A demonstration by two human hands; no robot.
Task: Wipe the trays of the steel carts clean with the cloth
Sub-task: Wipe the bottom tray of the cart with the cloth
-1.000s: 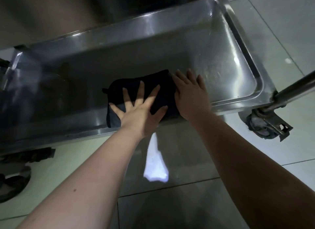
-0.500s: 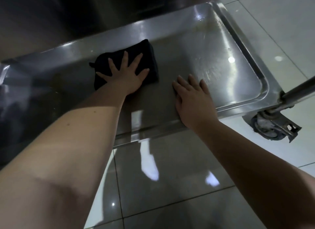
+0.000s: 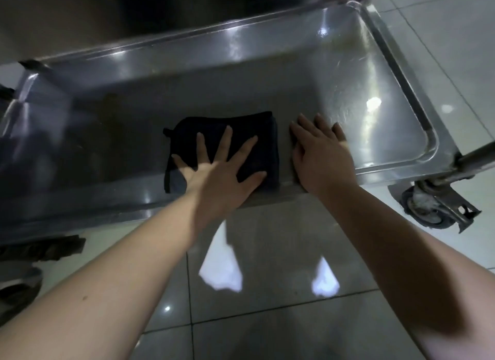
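A folded black cloth [image 3: 254, 126] lies on the low steel cart tray [image 3: 348, 73], close to its near rim. My left hand [image 3: 222, 174] presses flat on the cloth with its fingers spread. Just right of the cloth, my right hand [image 3: 321, 156] rests flat on the bare tray bottom, fingers straight, beside the cloth's right edge. The tray's left part lies in shadow.
A caster wheel [image 3: 426, 209] and a steel cart leg [image 3: 476, 156] stand at the tray's near right corner. Glossy floor tiles [image 3: 267, 319] spread below and to the right. A dark wheel and bracket [image 3: 26, 252] sit at the lower left. Another steel surface hangs above the tray's far side.
My left hand has drawn the cloth back from the tray's far side to the near rim. My right hand stayed flat on the tray, with the cloth now beside it.
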